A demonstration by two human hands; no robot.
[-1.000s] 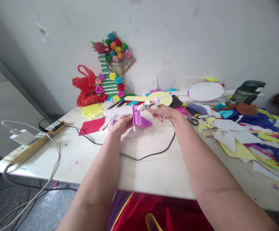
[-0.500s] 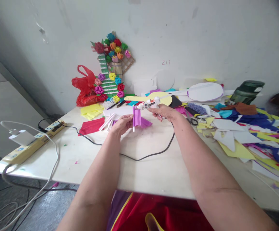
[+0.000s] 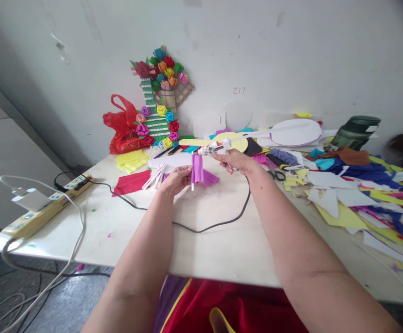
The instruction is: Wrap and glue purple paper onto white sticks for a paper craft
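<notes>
Between the fingers of my left hand point(image 3: 178, 180) is a white paper stick point(image 3: 193, 187), held upright, with purple crepe paper point(image 3: 197, 169) around it and a loose flap to the right. My right hand point(image 3: 235, 162) is closed around a white glue gun point(image 3: 218, 147); its nozzle points left, close to the top of the purple paper. I cannot tell whether the nozzle touches it. Another purple crepe piece point(image 3: 211, 177) lies on the table behind. Several white paper sticks point(image 3: 155, 176) and a red crepe sheet point(image 3: 130, 183) lie left of my left hand.
A black cord point(image 3: 201, 230) crosses the table below my hands. At left lies a power strip point(image 3: 45, 210) with a white charger point(image 3: 31, 200). Paper scraps point(image 3: 340, 189), scissors point(image 3: 276, 175) and a green bottle point(image 3: 354, 132) are at right. Paper-flower decorations point(image 3: 159, 106) and a red bag point(image 3: 121, 122) stand behind.
The glue gun's nozzle has shifted slightly up and left along the top of the purple paper. My left hand keeps its hold on the stick, almost unmoved.
</notes>
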